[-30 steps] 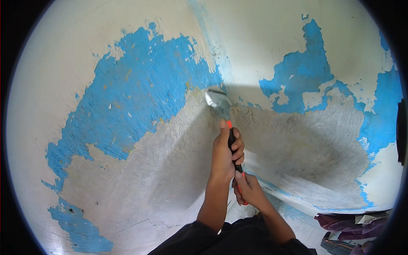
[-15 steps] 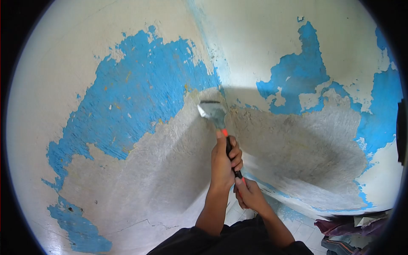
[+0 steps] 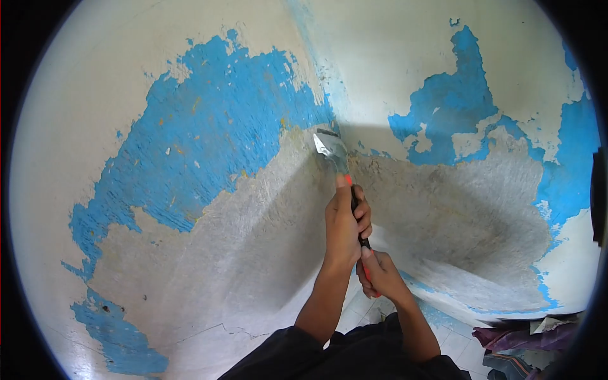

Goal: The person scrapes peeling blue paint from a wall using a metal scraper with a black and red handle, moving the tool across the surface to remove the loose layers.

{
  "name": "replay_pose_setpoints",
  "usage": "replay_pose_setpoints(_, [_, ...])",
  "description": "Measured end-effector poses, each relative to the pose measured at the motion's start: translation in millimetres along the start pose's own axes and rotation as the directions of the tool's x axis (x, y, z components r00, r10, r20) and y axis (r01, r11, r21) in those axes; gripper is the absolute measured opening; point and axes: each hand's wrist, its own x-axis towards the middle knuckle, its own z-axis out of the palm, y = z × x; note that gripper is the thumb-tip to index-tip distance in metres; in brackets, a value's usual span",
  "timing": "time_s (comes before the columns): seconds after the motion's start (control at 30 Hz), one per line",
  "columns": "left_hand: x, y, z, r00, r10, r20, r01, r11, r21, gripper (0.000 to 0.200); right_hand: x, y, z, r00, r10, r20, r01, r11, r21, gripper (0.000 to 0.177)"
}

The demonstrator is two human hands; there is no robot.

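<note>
A paint scraper (image 3: 332, 147) with a wide metal blade and a black and red handle points up the wall near the inside corner. My left hand (image 3: 347, 218) wraps round the upper handle, thumb laid along it below the blade. Lower down, my right hand (image 3: 380, 273) grips the handle's red end. The blade's edge lies at the border between the blue paint (image 3: 209, 120) and the bare grey plaster (image 3: 253, 234) on the left wall, right by the corner.
The right wall carries another patch of blue paint (image 3: 453, 104) above grey plaster (image 3: 456, 209). Cream paint (image 3: 82, 101) surrounds both patches. Purple cloth (image 3: 510, 339) lies in a pile at lower right, beside pale floor tiles (image 3: 453, 342). A dark object (image 3: 597, 196) shows at the right edge.
Both hands have pushed the scraper up and to the right, closer to the corner. My grip is the same, and the view has shifted slightly.
</note>
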Motion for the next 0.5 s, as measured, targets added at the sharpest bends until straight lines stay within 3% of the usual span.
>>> replay_pose_setpoints(0.13, [-6.1,-4.5,-7.1,0.999,-0.038,-0.028,0.037,0.999,-0.039,0.053,-11.8,12.4,4.8,1.000,0.023,-0.004,-0.023,1.000,0.008,0.053])
replay_pose_setpoints(0.33, [6.0,-2.4,0.7,1.000,0.022,-0.006,-0.022,0.999,0.030,0.051,5.6,1.1,-4.5,1.000,-0.017,0.005,0.017,1.000,-0.021,0.052])
replay_pose_setpoints(0.5, [0.5,-5.9,-4.9,1.000,-0.001,-0.021,0.001,0.999,-0.044,0.052,-8.2,10.4,0.1,1.000,-0.019,0.018,0.020,0.999,-0.043,0.051])
